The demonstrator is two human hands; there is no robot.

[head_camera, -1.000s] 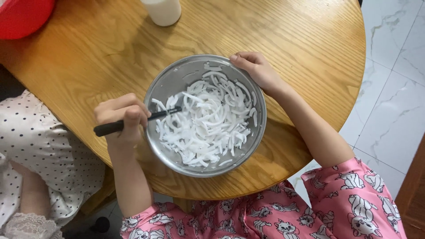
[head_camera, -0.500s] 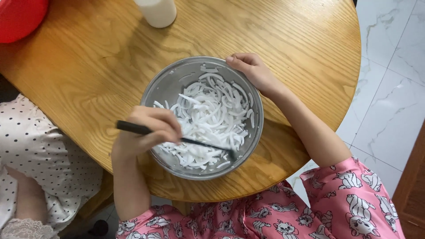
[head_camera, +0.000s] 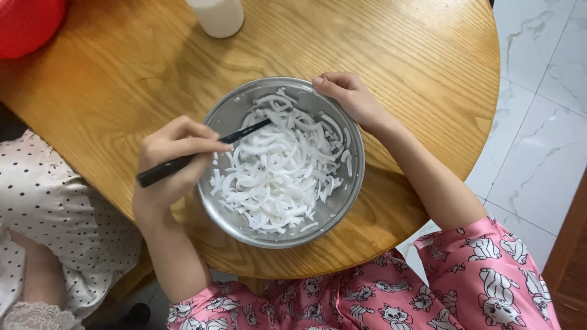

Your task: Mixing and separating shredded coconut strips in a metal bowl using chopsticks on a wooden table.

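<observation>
Head view: left hand grips chopsticks, right hand steadies bowl.

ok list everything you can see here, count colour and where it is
metal bowl: one, silver, middle of the table
white strips: many, white, piled in the bowl
black utensil: one, black, tip in the bowl
round table: one, light wood, under it all
white container: one, white, top edge, partly cut off
red thing: one, red, top left corner, cut off
dotted cloth: one, white with dark dots, on another person at left
tiled floor: white marble pattern, right
left hand: holds the utensil
right hand: on the bowl's far rim
</observation>
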